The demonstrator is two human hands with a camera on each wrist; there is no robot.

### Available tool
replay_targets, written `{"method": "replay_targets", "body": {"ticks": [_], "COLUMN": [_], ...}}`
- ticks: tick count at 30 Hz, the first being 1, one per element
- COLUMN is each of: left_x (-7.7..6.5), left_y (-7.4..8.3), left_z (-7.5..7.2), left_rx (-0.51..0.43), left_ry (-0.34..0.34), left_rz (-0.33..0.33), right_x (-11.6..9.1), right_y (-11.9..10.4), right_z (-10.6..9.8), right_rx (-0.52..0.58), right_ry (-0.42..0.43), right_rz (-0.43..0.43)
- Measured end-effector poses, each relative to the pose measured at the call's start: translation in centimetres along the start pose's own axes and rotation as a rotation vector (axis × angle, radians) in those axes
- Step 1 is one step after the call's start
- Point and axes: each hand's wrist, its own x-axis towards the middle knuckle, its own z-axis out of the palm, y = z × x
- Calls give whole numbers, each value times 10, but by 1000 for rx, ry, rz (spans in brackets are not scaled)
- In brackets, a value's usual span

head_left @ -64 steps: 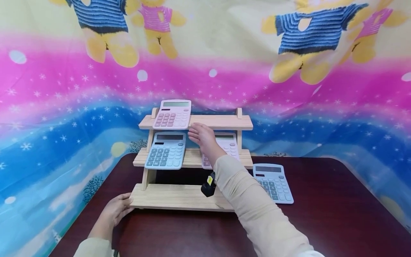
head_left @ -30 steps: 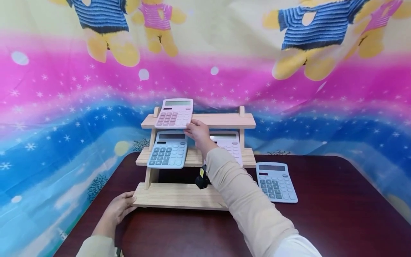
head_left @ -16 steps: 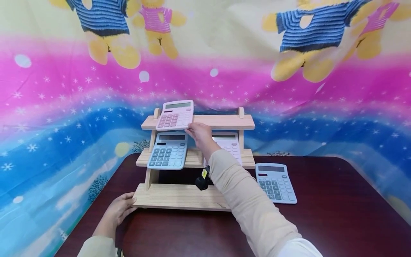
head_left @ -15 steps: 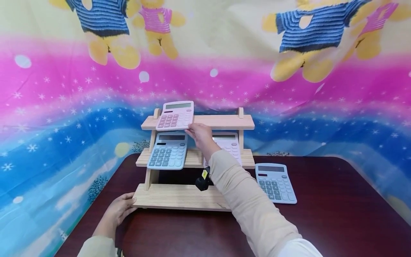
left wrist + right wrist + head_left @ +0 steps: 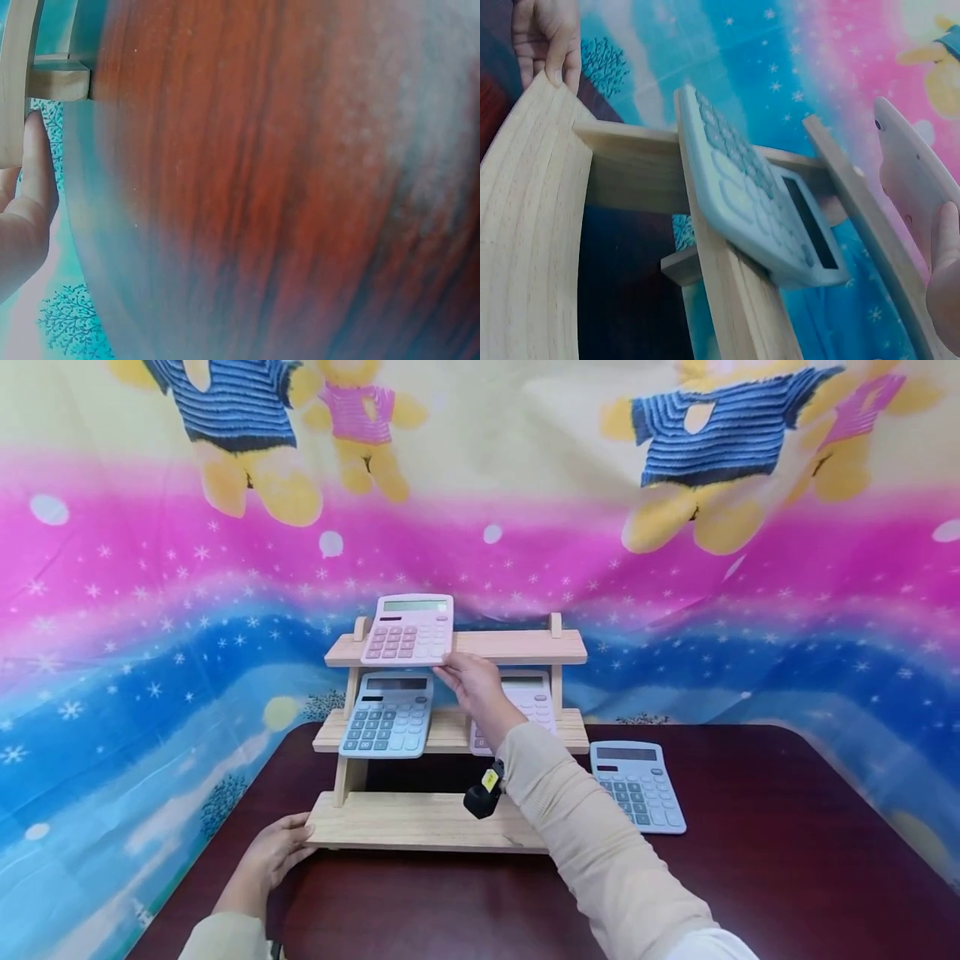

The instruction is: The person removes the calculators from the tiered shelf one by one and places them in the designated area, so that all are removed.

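A three-tier wooden display rack [image 5: 420,822] stands on the dark table. My left hand [image 5: 273,860] grips the left end of its lowest shelf, thumb and fingers on either side of the board. On the top shelf, at the left, leans a pink calculator [image 5: 408,631]. My right hand [image 5: 476,687] pinches its lower right corner; in the right wrist view the thumb lies along the calculator's edge. Below it on the middle shelf rests a blue calculator [image 5: 386,717]. Another pink calculator [image 5: 531,693] leans on that shelf's right side, partly hidden behind my right hand and wrist.
A second blue calculator [image 5: 641,785] lies on the table [image 5: 787,877] right of the rack, its lower left covered by my right sleeve [image 5: 592,843]. A black wrist camera [image 5: 483,792] hangs under that wrist. Behind everything hangs a printed cloth [image 5: 487,485] with bears.
My right hand was beside the top pink calculator with extended fingers, then took hold of its lower right corner. The calculator has shifted slightly on the shelf. My left hand has stayed on the rack.
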Motion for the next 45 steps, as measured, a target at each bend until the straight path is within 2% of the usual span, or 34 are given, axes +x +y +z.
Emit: {"method": "replay_targets", "body": {"ticks": [5,8,17,22,28,36,45], "left_x": [9,11,3,2,-1,-1,-4], "left_y": [-9,-9,4,6,8,5,3], "left_z": [-7,-7,3,4,4,5,-1], "left_rx": [-15,-15,4,-21,-8,7,35], "left_ry": [-16,-20,-1,-16,-9,-24,-5], "left_rz": [15,22,15,12,21,26,8], "right_x": [-12,-20,-44,-58,-73,-90,-106], "right_y": [-1,-3,-12,-19,-31,-46,-60], "right_z": [1,2,-5,-15,-28,-50,-73], "right_rx": [27,56,82,76,68,54,28], "right_ry": [-19,-32,-53,-66,-82,-58,-44], "right_rz": [1,-12,-50,-68,-83,-95,-107]}}
